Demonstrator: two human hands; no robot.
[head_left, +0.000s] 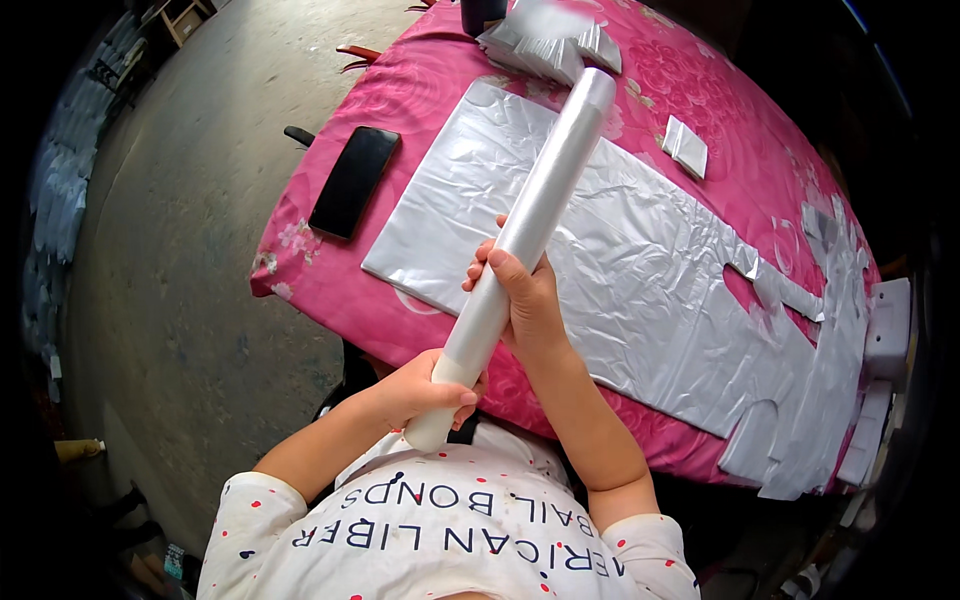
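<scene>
A long roll of clear plastic film (545, 195) slants up and away from my body, over the table. Around its lower end my left hand (425, 390) is closed. Higher up, near the roll's middle, my right hand (522, 300) wraps it with the thumb across the front. Beneath the roll lies a stack of silvery-white plastic bags (650, 270), flat on the cloth, with cut-out handles toward the right. The roll's far end reaches close to a bundle of folded white plastic (545, 50).
A pink floral cloth (680, 70) covers the table. On its left lies a black phone (355, 182); a small folded white packet (685, 147) sits at the right. A dark cup (483, 15) stands at the back. White boxes (887, 325) flank the table's right side. Grey floor (190, 220) stretches left.
</scene>
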